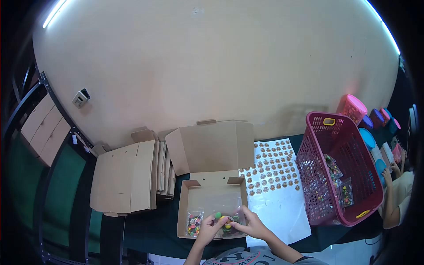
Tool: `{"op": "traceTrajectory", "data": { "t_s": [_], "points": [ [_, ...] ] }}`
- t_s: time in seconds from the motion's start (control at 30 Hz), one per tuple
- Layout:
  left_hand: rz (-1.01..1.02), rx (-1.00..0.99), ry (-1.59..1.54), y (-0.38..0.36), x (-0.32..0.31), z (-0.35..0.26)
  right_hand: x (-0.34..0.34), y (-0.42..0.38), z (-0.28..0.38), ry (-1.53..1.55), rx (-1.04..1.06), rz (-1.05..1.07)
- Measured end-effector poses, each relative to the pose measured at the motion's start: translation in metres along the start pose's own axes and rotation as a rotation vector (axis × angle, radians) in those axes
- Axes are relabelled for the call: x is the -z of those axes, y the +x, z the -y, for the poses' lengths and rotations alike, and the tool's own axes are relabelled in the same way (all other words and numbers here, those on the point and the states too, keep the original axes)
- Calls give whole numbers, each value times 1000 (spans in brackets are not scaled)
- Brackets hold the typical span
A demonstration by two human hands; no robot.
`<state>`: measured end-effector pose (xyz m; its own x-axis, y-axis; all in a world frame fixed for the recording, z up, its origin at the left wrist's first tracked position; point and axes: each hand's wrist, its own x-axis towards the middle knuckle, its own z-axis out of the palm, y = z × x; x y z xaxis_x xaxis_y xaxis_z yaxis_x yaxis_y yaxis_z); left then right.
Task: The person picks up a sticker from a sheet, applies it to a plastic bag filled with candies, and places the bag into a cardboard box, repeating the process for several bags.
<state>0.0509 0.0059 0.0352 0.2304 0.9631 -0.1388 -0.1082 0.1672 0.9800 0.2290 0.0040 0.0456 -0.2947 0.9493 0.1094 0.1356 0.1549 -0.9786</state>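
An open cardboard box (pixel 181 216) stands in front of me with its lid (pixel 210 148) raised at the back. Inside, at the left, lies a clear bag of small colourful round pieces (pixel 194 224). Over the right part of the box, my left hand (pixel 211 229) and my right hand (pixel 252 227) pinch a second clear plastic bag (pixel 226 205) between them. It contains green, yellow and dark round pieces, and their exact kind is too small to tell. My fingers partly cover this bag.
A white sheet (pixel 274 212) of round stickers lies right of the box. Beyond it stands a maroon plastic basket (pixel 318 212) with several filled bags. Folded cardboard boxes (pixel 121 176) are stacked at left. Lidded tubs (pixel 353 108) and another person's arm (pixel 391 203) are at far right.
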Motion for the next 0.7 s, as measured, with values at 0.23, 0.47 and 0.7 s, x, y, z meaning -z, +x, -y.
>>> {"op": "traceTrajectory", "data": {
  "t_s": [0.23,0.47,0.7],
  "points": [
    [80,-32,38,-7,-14,9,-1,-6,-2,190,-63,-109],
    [96,-25,66,-9,-16,27,-4,-8,-20,3,-86,-218],
    [112,72,-13,-11,-9,9,-8,-8,-19,258,-106,-119]
  ]
}}
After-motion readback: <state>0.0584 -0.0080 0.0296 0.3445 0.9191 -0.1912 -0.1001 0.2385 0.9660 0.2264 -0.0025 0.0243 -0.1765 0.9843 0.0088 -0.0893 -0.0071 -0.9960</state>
